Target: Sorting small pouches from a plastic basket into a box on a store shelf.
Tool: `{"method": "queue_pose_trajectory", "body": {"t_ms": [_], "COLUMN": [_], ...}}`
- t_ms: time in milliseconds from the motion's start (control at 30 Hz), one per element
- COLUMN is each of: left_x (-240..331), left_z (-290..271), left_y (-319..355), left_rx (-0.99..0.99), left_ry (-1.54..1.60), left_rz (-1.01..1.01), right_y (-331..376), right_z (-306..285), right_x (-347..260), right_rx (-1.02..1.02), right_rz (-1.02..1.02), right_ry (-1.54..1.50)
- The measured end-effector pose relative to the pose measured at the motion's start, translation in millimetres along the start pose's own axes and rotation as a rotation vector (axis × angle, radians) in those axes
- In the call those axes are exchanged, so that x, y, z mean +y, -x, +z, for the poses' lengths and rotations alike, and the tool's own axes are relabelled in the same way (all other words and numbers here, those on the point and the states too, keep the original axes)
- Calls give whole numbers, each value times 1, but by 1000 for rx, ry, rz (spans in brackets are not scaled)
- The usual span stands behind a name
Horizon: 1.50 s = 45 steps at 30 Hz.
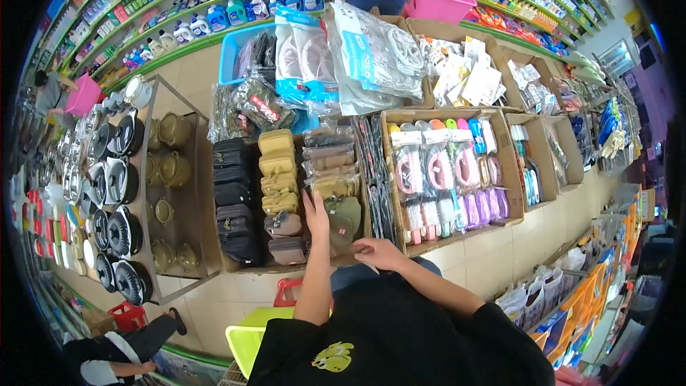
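My left hand [318, 220] reaches into a cardboard box of zipped pouches. Its fingers are stretched out beside the olive-green pouches [346, 216], next to the brown pouches [284, 224]. My right hand [380, 254] is at the near right corner of that box, its fingers curled together close to the olive-green pouches. Whatever those fingers may hold is too small to make out. Farther left in the box stand tan pouches [277, 171] and black pouches [232, 184]. Some pouches at the back are wrapped in clear plastic.
To the right, a carton [520, 164] holds pink and purple brushes. Bagged goods [379, 50] lie beyond the pouches. A rack of pots [174, 170] stands left. A lime-green chair [243, 343] is near me. Other people are at the far side and lower left.
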State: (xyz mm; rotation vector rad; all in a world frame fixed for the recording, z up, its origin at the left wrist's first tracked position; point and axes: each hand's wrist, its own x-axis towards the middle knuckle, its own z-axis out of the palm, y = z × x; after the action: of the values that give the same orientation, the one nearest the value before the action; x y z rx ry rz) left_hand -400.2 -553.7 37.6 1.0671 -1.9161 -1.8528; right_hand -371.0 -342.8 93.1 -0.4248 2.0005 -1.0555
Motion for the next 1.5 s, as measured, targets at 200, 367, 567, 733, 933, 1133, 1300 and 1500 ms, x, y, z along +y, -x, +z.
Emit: {"method": "queue_pose_trajectory", "body": {"t_ms": [200,367,567,733,933,1133,1300,1500], "left_x": [12,11,64,54,71,85,110,128], "left_z": [19,11,33,39,46,45,42,19], "left_y": [-32,-44,-68,-92,-97,-112,-132,-161], "left_rx": [4,-8,52,92,63,-73,-195,-373], "left_ry": [-1,171,47,-399,-632,-845,-1091,-1108], "left_rz": [-217,-251,-182,224,264,220,288,845], "right_y": [-18,-102,-211,-247,-261,-261,-250,-207], "right_z": [-58,-129,-169,-171,-163,-155,-159,-141], "right_x": [4,-23,-57,-56,-47,-40,-40,-51], "right_rx": [89,374,496,484,424,525,530,570], "right_rz": [-32,-161,-289,-428,-371,-519,-476,-443], "right_ry": [-102,89,209,280,124,244,238,455]}}
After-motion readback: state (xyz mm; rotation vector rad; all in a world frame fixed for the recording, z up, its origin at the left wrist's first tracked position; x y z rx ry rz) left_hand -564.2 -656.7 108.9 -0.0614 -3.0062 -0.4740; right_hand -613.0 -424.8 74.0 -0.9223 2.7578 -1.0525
